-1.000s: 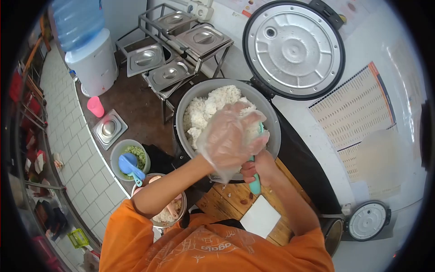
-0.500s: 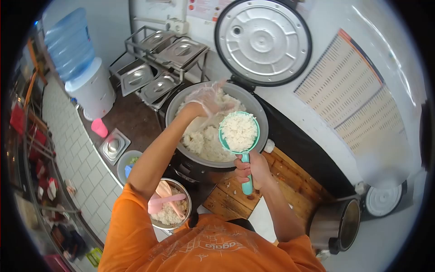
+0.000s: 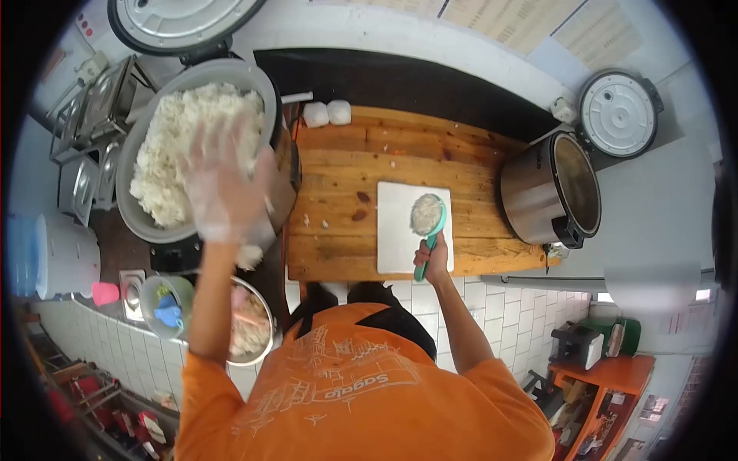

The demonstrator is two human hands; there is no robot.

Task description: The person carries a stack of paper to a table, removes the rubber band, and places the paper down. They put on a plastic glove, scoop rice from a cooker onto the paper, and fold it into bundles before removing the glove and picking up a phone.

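Note:
My right hand (image 3: 434, 260) is wrapped around the handle of a teal scoop (image 3: 420, 272). White rice (image 3: 424, 215) fills the scoop, which is above a white sheet (image 3: 391, 230) on the wooden table. My left hand (image 3: 224, 190), in a clear plastic glove, hovers with spread fingers over the near right side of the large rice cooker (image 3: 129, 188). Motion smears it a little, but nothing shows in its grasp. Cooked rice (image 3: 177, 127) is heaped inside the cooker, partly hidden by that hand.
A second metal cooker (image 3: 534, 184) stands open at the table's right end. Two white rounded objects (image 3: 327, 114) sit at the back of the wooden table (image 3: 338, 246). Left of my body are a rice bowl (image 3: 264, 355) with pink utensils and a tub (image 3: 183, 290) holding something blue.
The view has swung right. My right hand has carried the rice-filled scoop from the cooker to above the white sheet. My left hand has lifted off the rice, fingers spread.

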